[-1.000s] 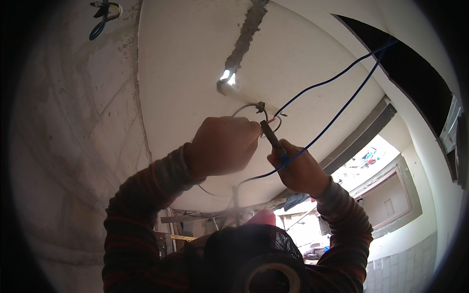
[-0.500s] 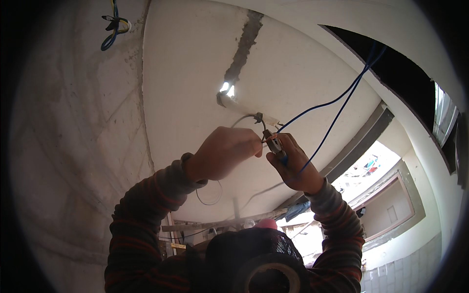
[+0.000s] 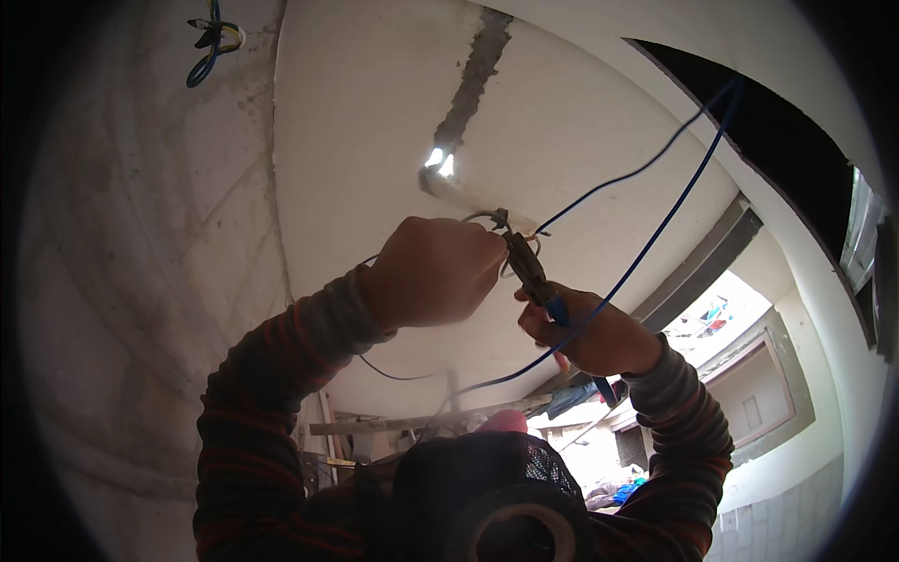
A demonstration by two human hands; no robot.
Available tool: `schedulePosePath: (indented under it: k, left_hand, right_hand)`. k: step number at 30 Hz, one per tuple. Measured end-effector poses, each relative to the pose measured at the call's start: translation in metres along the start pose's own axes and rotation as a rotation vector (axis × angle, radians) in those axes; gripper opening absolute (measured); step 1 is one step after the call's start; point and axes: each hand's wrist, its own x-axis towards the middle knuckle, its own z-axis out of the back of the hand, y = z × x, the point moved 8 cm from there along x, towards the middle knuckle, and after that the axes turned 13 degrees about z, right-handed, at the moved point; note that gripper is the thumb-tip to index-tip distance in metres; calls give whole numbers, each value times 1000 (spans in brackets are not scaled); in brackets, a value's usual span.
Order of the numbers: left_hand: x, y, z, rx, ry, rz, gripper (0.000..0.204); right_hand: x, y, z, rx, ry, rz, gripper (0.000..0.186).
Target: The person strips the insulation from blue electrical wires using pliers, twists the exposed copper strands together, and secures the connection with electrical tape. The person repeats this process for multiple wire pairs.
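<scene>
My right hand [image 3: 604, 328] is closed around pliers [image 3: 530, 267] with dark jaws and blue handles, tilted up toward the left. Close against the jaws, my left hand [image 3: 435, 272] is a closed fist with its back to view. A blue wire [image 3: 670, 220] sweeps down past my right hand and loops left to behind my left forearm and into that fist; its end is hidden by the fingers. Another blue wire [image 3: 609, 184] reaches a bare copper end [image 3: 537, 235] beside the jaws. A grey cable [image 3: 479, 216] with a dark knotted piece [image 3: 500, 218] hangs just above.
The pale ceiling [image 3: 365, 140] has a rough grey channel [image 3: 471, 80] and a bright hole [image 3: 438, 161]. Both blue wires come from a dark opening [image 3: 787, 131] at upper right. Other wires [image 3: 213, 42] hang at upper left. A black mesh-sided cap [image 3: 478, 478] is below.
My right hand has moved down and right with the pliers, which now show more of their length. One blue wire now sweeps lower, in a wide loop to the left. My left fist has shifted slightly up.
</scene>
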Motion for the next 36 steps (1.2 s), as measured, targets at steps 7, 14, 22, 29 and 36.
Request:
schedulePosePath:
  k: [7, 14, 22, 29, 36]
  left_hand:
    - [-6, 5, 2, -883, 319, 234, 22]
    - [-22, 0, -25, -1441, 606, 476, 16]
    - [-32, 1, -28, -1660, 714, 621, 7]
    - [-21, 3, -15, -1205, 542, 405, 14]
    - [-24, 8, -11, -1002, 461, 298, 5]
  right_hand:
    - [24, 10, 22, -286, -611, 652, 55]
    - [54, 36, 36, -541, -636, 930, 74]
    - [61, 62, 36, -536, -637, 1128, 58]
    - [64, 57, 28, -575, -624, 1139, 42]
    - [63, 31, 17, -408, -573, 940, 35]
